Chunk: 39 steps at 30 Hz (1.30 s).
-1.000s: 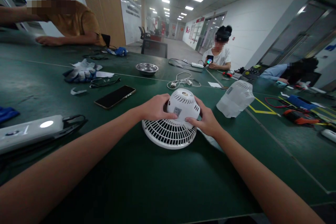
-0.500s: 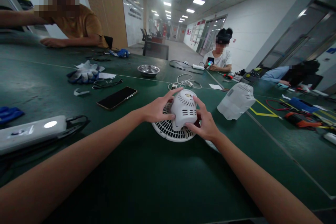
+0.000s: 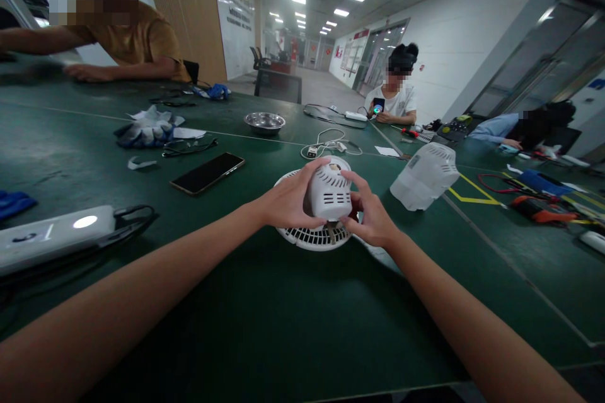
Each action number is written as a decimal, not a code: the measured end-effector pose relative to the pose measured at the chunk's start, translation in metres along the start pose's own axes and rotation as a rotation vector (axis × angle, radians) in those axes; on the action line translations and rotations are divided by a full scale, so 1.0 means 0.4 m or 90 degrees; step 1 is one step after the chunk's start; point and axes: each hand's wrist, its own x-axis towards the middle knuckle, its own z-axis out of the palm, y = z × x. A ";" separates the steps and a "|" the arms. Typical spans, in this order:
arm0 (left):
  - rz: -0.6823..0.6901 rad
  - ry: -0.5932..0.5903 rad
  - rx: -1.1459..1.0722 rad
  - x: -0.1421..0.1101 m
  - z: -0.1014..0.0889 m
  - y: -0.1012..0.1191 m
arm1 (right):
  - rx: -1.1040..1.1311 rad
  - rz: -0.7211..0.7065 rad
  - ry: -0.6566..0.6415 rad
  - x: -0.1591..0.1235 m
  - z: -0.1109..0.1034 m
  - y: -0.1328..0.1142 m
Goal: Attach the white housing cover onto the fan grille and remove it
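Observation:
A white slotted motor housing [image 3: 329, 195] of a fan is gripped from both sides. My left hand [image 3: 289, 200] wraps its left side, thumb near the lower edge. On the right side, my right hand [image 3: 371, 213] holds it with the index finger at the top and the thumb at the bottom. Beneath the housing lies a round white fan grille [image 3: 302, 238], partly covered by my hands. A narrow metal-looking piece shows below the housing's lower edge. Under my right wrist, a pale flat piece [image 3: 378, 253] is mostly hidden.
A translucent white plastic cover [image 3: 423, 177] stands to the right. Left lie a phone [image 3: 208, 173], gloves [image 3: 149, 127] and a white power strip [image 3: 57, 236]. Behind are a metal bowl [image 3: 265, 123] and a white cable [image 3: 326, 143]. An orange tool [image 3: 541, 210] lies far right. Several people sit around the table.
My left hand has shifted its grip, its thumb now lower along the housing's bottom edge. My right thumb has moved slightly too. The housing has tilted a little; the camera view moved slightly.

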 end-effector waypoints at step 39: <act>-0.314 0.164 0.222 0.001 -0.061 -0.188 | -0.181 0.048 0.165 0.018 -0.013 0.077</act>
